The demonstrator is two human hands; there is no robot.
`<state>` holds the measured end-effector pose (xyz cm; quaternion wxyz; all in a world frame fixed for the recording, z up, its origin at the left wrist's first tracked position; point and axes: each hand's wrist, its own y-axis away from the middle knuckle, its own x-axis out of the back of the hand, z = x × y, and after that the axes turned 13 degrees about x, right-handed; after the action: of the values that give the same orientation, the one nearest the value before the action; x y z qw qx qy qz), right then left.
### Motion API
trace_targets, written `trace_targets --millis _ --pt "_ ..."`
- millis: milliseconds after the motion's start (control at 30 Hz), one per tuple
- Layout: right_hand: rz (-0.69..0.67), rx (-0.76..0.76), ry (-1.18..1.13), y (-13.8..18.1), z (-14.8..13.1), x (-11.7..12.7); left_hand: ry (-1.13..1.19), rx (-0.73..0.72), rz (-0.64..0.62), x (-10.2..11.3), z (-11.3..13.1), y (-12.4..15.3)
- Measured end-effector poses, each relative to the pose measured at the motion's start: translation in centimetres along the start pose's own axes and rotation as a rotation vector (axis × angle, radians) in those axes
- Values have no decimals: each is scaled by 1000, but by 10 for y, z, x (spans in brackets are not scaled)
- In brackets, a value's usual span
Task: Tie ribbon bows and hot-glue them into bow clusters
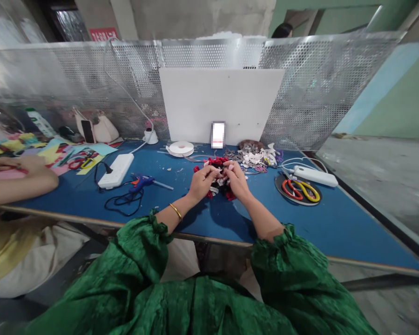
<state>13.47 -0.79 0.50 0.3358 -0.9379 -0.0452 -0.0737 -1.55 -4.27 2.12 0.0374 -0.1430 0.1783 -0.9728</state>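
My left hand [201,182] and my right hand [236,180] meet over the blue table [335,218], fingers pinched together on a small red, white and black fabric piece [219,178]. More red scraps [217,162] lie just behind the hands. A gold bangle [175,211] is on my left wrist. Green ruffled sleeves cover both forearms.
A blue glue gun [141,180], white power strip [116,170] and black cord lie to the left. A roll of white ribbon [181,148], mixed trim pile [260,158], scissors on a dark disc [300,190] and a white board [221,104] are behind. Another person's arm [17,179] rests at far left.
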Motion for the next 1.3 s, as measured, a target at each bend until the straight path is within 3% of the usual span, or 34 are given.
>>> trace_targets --millis 133,300,400,533,700,833,967,1300 --pt "-75 180 105 -2 -9 10 89 129 22 -7 -2 -15" --pt "-20 355 219 -2 -16 17 57 182 10 -15 -7 -21" --pt "-50 319 160 -1 -14 16 41 138 -88 -15 -5 -19" --pt "15 278 237 0 -13 15 -93 21 -185 -12 0 -14" --pt "-11 360 289 -1 -18 14 -197 40 -88 -11 -3 -13" --pt "-38 367 248 -6 -18 18 -314 -65 19 -8 -3 -18" --pt "-94 385 216 -7 -15 23 -395 -148 29 -2 -1 -23" --pt "-4 257 258 -6 -10 25 -244 27 -85 3 3 -30"
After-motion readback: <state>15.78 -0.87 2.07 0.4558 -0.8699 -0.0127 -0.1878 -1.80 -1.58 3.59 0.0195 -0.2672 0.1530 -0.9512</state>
